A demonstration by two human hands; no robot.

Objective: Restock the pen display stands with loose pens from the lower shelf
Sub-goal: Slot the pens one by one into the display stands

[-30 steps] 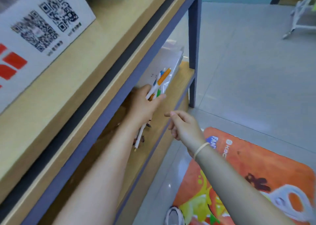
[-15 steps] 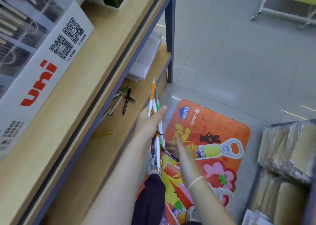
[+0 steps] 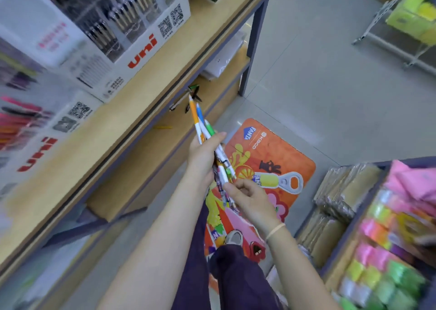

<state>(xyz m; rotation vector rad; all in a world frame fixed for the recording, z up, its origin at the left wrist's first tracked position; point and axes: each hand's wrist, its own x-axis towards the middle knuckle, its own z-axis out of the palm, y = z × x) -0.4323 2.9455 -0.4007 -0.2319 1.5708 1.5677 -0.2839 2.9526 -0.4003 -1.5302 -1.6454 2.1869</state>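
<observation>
Up on the left, on the long wooden surface with the grey metal frame [image 3: 151, 90], sit the white "uni" pen display stands [image 3: 132, 38], up and to the left of both hands, badly motion-blurred so free slots can't be read. Below it, the lower wooden shelf [image 3: 179, 130] carries a few loose dark pens [image 3: 188, 99] and one thin yellow pen [image 3: 162, 127], lying flat, ahead of the hands. On the floor, an orange printed mat [image 3: 278, 158]; at right, a rack of neon-coloured packets [image 3: 387, 250], blurred. Left hand [image 3: 204, 156] grips a bundle of white-barrelled pens with orange, blue and green ends [image 3: 205, 135], fingers and thumb curled round its middle; long axis runs from the coloured ends, up and away toward the shelf, back down toward the body. Right hand [image 3: 250, 197] is at the bundle's near end, fingertips [image 3: 230, 187] seemingly pinching the lower tips, probably squaring them up. Left hand is nearer the stands, so the carry likely goes up-left with it. Pen count unclear, and the bundle's lower ends are lost against the mat print.
</observation>
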